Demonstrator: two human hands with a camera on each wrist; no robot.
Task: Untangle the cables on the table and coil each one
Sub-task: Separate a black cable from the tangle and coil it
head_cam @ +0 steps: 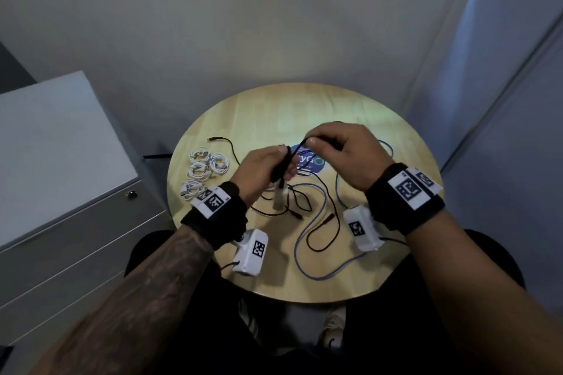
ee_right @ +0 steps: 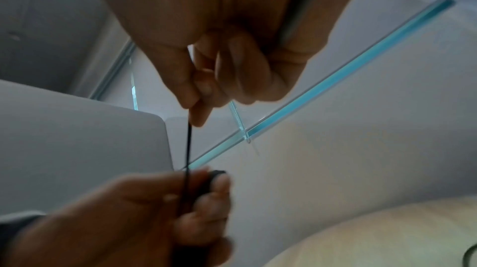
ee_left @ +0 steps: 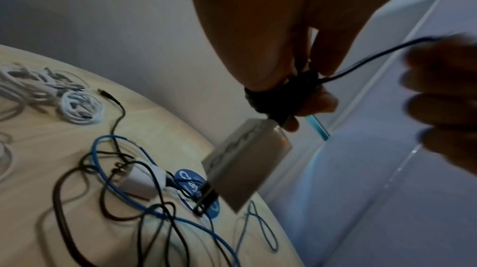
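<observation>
Above the middle of the round wooden table point(head_cam: 335, 106), my left hand point(head_cam: 283, 161) grips a small bundle of coiled black cable point(ee_left: 281, 95). A pale rectangular block point(ee_left: 247, 161) hangs blurred below that bundle. My right hand point(head_cam: 313, 141) pinches the same cable's free strand point(ee_right: 189, 140) between thumb and forefinger, drawn taut up from the left hand point(ee_right: 160, 206). On the table beneath lie a long blue cable point(head_cam: 316, 216) and loose black cables point(head_cam: 323, 231), crossing one another. Several white cables point(head_cam: 204, 167) lie coiled at the table's left.
A white charger point(ee_left: 139, 181) sits among the tangled cables beside a round blue sticker point(head_cam: 313, 161). A grey drawer cabinet point(head_cam: 61, 161) stands close to the table's left. Walls close in behind and to the right.
</observation>
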